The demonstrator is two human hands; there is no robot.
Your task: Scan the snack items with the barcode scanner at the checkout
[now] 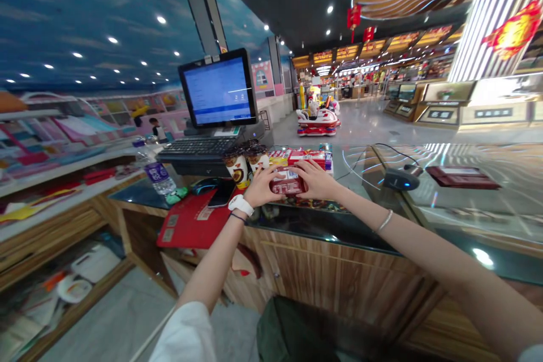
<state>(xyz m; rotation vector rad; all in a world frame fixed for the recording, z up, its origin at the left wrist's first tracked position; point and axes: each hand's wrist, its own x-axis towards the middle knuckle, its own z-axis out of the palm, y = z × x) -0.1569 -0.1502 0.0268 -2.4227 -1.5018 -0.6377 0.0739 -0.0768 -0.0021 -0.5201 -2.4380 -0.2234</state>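
Over the counter's near edge, my left hand (259, 186) and my right hand (317, 181) grip a small dark-red snack packet (288, 182) from its two sides. Its print is too blurred to read. Just behind it lie more packaged snacks, among them a red box (306, 157). Two dark-topped patterned cups (237, 167) stand close by, left of the packets. A white watch (241, 203) is on my left wrist, and a pale bracelet (385, 220) is on my right.
On the left of the counter are a monitor (218, 90), a keyboard (199, 148), a water bottle (159, 175), a phone (221, 194) and a red mat (186, 220). To the right sit a black scanner-like device (401, 179) with a cable and a dark-red flat case (462, 176).
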